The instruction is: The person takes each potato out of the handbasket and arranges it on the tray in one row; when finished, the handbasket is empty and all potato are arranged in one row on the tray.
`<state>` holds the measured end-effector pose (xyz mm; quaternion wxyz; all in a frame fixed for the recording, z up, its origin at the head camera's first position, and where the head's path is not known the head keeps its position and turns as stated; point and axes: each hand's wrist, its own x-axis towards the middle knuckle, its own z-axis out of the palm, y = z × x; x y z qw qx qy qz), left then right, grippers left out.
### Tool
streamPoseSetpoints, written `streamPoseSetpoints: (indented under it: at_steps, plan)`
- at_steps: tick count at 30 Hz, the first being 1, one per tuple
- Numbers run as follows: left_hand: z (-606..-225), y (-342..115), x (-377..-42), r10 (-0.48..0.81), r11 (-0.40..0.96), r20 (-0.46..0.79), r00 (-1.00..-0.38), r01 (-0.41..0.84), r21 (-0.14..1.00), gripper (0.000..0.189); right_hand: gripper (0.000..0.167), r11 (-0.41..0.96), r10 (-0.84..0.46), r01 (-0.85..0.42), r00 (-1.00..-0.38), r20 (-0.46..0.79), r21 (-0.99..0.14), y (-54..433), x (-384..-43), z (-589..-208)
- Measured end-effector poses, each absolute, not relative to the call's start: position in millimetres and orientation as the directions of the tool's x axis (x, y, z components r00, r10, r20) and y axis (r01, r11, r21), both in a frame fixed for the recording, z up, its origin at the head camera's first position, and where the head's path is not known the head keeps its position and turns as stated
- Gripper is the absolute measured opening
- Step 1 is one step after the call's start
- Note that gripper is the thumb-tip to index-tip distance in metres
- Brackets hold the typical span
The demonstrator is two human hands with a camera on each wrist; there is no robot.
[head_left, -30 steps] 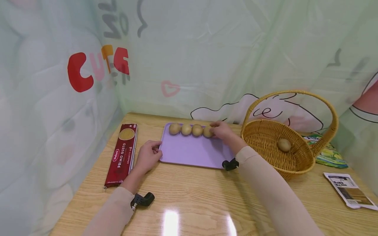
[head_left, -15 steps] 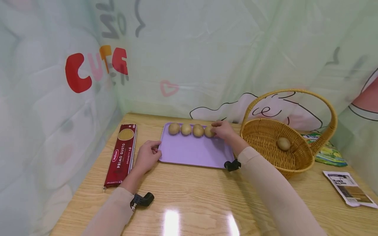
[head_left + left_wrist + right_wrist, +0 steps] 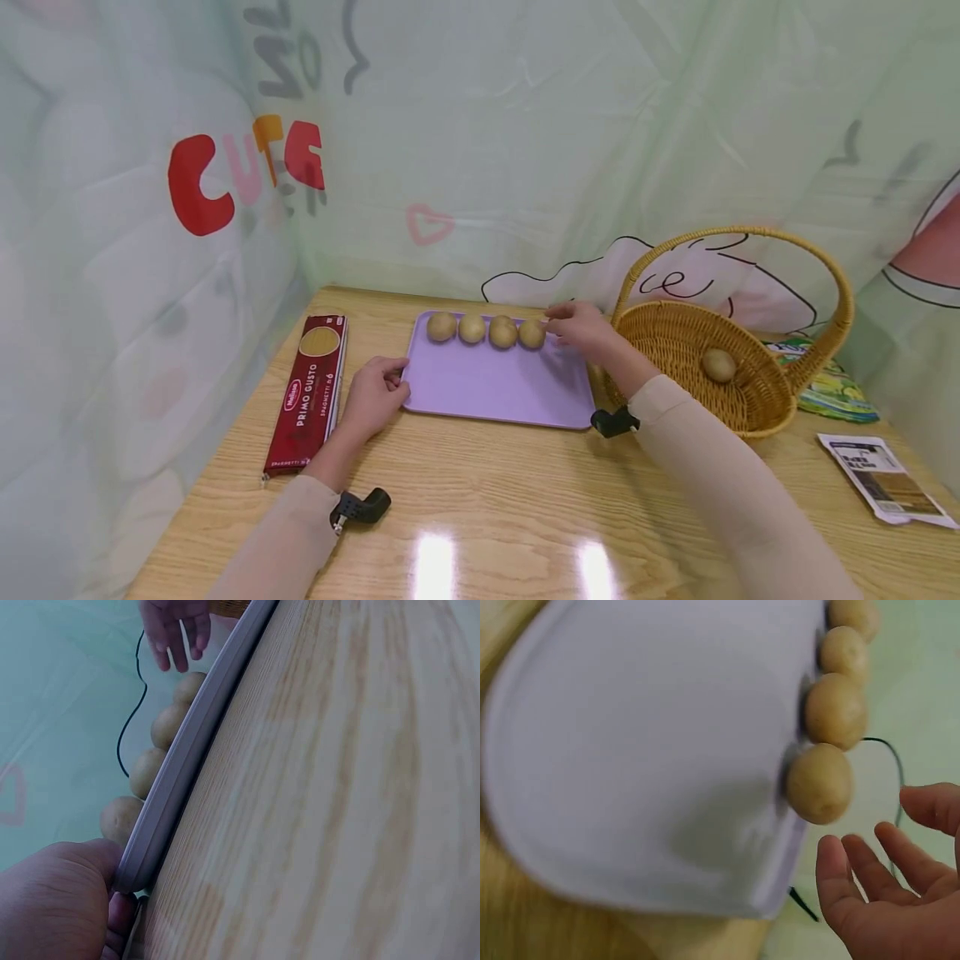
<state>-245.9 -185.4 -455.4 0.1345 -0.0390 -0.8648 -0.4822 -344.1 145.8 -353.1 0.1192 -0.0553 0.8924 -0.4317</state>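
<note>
A lilac tray point(image 3: 495, 383) lies on the wooden table, with several potatoes point(image 3: 502, 332) in a row along its far edge. My left hand point(image 3: 375, 396) holds the tray's left edge; in the left wrist view the thumb point(image 3: 97, 859) lies at the rim and curled fingers show below it. Just right of the row's last potato point(image 3: 820, 784), my right hand point(image 3: 588, 332) hovers over the tray's far right corner. Its fingers point(image 3: 836, 877) are spread and loosely bent, with nothing in them and a gap to that potato.
A wicker basket point(image 3: 660, 392) with a tall handle stands right of the tray, one potato point(image 3: 718, 365) inside. A red spaghetti pack point(image 3: 307, 400) lies at left. Behind the basket is a green bag point(image 3: 836, 392); a white-and-brown packet point(image 3: 888, 479) lies at right.
My right hand has let go of the rightmost potato and drawn back to the right. That potato and its neighbour shifted slightly right earlier. My left hand has stayed on the tray's edge.
</note>
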Motion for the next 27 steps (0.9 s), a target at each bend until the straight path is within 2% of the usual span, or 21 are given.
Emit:
streamPoseSetpoints:
  at_steps: [7, 15, 20, 27]
  plan:
    - [-455, -184, -246, -0.053, 0.543, 0.252, -0.966, 0.184, 0.82, 0.04, 0.041, 0.676, -0.279, -0.091, -0.95, -0.139, -0.732, 165, -327, -330]
    - [-458, -185, -246, -0.059, 0.556, 0.251, -0.966, 0.177, 0.812, 0.04, 0.035, 0.647, -0.33, -0.154, -0.939, -0.093, -0.747, 189, -307, -309]
    - [-457, -184, -245, -0.056, 0.558, 0.256, -0.965, 0.182, 0.81, 0.04, 0.039, 0.646, -0.334, -0.145, -0.936, -0.107, -0.75, 212, -299, -299]
    - [-455, -183, -244, -0.056, 0.557, 0.259, -0.964, 0.185, 0.81, 0.041, 0.045, 0.624, -0.267, -0.087, -0.958, -0.107, -0.776, 247, -302, -287]
